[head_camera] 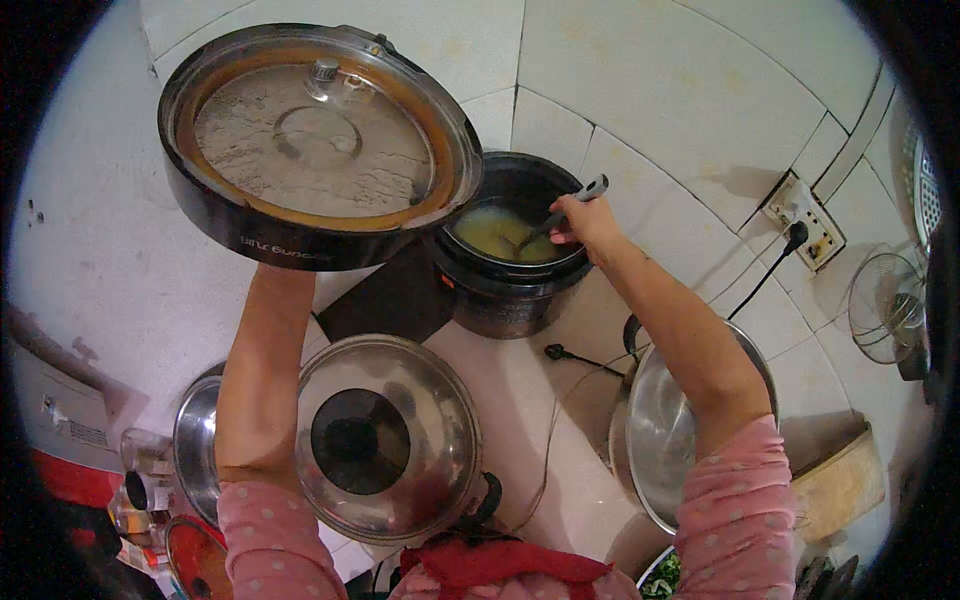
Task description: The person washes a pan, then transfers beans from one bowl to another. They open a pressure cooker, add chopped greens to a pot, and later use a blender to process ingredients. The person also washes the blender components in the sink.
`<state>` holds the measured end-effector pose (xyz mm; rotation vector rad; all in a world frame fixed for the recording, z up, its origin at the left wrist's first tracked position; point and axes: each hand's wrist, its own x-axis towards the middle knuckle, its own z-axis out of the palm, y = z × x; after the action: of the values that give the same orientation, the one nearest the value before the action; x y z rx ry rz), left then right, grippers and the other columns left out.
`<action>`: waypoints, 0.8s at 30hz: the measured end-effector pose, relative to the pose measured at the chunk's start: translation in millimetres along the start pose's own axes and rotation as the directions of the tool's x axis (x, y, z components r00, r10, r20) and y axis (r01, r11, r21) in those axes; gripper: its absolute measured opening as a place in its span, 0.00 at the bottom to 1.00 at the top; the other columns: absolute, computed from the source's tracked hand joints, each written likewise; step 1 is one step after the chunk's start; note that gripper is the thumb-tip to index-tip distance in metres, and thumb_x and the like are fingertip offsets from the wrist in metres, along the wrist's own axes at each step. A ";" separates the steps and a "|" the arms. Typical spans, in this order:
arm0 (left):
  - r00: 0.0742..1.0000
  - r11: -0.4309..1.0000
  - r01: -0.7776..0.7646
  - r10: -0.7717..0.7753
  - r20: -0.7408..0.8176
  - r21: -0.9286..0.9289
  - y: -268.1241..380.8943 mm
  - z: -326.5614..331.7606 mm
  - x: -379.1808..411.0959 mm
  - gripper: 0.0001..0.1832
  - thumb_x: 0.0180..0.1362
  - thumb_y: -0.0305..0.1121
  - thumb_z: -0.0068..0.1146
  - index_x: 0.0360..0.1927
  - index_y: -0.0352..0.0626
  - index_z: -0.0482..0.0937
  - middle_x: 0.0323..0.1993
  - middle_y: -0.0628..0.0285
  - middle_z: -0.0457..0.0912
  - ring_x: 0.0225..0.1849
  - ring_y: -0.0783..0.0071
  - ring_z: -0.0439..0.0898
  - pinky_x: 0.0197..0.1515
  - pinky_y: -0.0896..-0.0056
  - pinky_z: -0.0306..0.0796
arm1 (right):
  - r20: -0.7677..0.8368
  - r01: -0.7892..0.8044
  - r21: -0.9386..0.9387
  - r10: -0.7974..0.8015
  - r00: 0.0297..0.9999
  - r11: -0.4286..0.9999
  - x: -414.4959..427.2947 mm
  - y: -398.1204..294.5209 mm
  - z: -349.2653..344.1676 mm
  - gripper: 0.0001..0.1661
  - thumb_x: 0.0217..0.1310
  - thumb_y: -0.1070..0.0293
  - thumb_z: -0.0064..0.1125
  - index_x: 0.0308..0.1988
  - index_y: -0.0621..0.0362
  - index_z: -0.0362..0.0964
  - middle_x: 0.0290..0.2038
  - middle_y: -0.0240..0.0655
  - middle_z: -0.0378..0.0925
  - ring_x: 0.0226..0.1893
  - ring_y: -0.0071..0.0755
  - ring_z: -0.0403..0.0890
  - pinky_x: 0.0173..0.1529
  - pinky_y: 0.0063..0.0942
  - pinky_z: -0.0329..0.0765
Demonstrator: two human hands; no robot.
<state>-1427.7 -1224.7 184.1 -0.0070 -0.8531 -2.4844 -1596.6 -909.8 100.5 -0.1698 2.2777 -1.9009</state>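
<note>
My right hand (581,219) grips the grey handle (596,187) of a spoon or ladle. Its lower end dips into a yellowish, cloudy liquid (487,229) in a black electric pressure cooker (510,300). To the left, the cooker's round lid (322,150) is raised with its underside facing me, showing a metal inner plate, a brown-stained sealing ring and a small valve. My left forearm (262,375) reaches up behind this lid and holds it up; the lid hides the left hand itself. The lid overlaps the cooker's left rim in view.
A domed steel lid with a black knob (442,420) covers a pan nearer me. At right stands a wide steel pot (660,435). A loose plug (556,352) lies on the counter; another cord runs to the wall socket (806,217). Wire strainers (885,307) hang at far right.
</note>
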 end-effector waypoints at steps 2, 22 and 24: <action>1.000 1.000 -0.011 0.011 -0.003 0.010 0.9 1.5 -0.3 0.20 0.59 0.44 0.43 0.49 0.44 0.71 0.45 0.60 0.76 0.47 0.63 0.75 0.50 0.59 0.71 | -0.019 -0.039 0.092 0.040 0.999 0.995 2.2 -3.1 7.4 0.13 0.55 0.68 0.50 0.32 0.71 0.70 0.27 0.45 0.74 0.18 0.35 0.77 0.23 0.25 0.80; 1.000 0.997 -0.026 0.025 0.007 0.079 -10.9 9.2 9.3 0.21 0.60 0.44 0.43 0.51 0.43 0.69 0.46 0.59 0.75 0.48 0.61 0.74 0.51 0.58 0.69 | 0.680 0.885 -0.446 -0.593 0.431 0.131 1.7 -10.5 -19.2 0.10 0.56 0.66 0.54 0.37 0.58 0.74 0.31 0.37 0.78 0.34 0.39 0.77 0.41 0.32 0.74; 1.000 0.996 -0.028 0.027 0.009 0.088 -13.5 9.7 9.7 0.21 0.60 0.44 0.43 0.51 0.43 0.69 0.47 0.59 0.75 0.49 0.61 0.74 0.52 0.57 0.69 | 0.481 0.695 -0.447 -0.504 0.718 0.564 -1.3 0.1 -11.1 0.13 0.58 0.62 0.54 0.38 0.60 0.74 0.30 0.35 0.78 0.31 0.33 0.77 0.39 0.29 0.74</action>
<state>-1444.0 -1214.5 185.7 0.0022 -0.9594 -2.4204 -1597.5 -898.8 102.4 -1.4110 2.7045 -1.0836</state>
